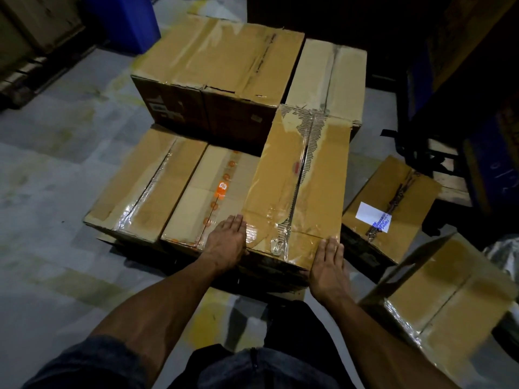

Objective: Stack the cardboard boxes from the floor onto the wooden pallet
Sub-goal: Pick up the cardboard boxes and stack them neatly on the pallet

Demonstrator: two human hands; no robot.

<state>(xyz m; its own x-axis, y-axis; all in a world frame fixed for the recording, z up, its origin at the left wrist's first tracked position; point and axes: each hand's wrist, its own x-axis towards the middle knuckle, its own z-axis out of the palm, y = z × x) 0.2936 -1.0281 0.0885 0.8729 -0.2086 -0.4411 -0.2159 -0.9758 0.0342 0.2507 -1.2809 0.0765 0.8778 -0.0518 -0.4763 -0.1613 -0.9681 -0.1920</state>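
Note:
A long taped cardboard box (297,186) lies at the front right of the stack on the wooden pallet (140,248). My left hand (229,242) lies flat against its near left corner, fingers straight. My right hand (328,265) presses flat on its near right corner. Beside it sit a box with orange stickers (207,197) and another taped box (143,186). A big box (219,71) and a pale box (328,80) stand behind. On the floor to the right are a box with a white label (390,209) and a nearer box (446,301).
A blue bin (126,21) stands at the back left next to wooden crates (33,37). Dark racking and a low wooden platform (452,178) fill the right side. Grey floor (56,192) with faded yellow marks spreads to the left.

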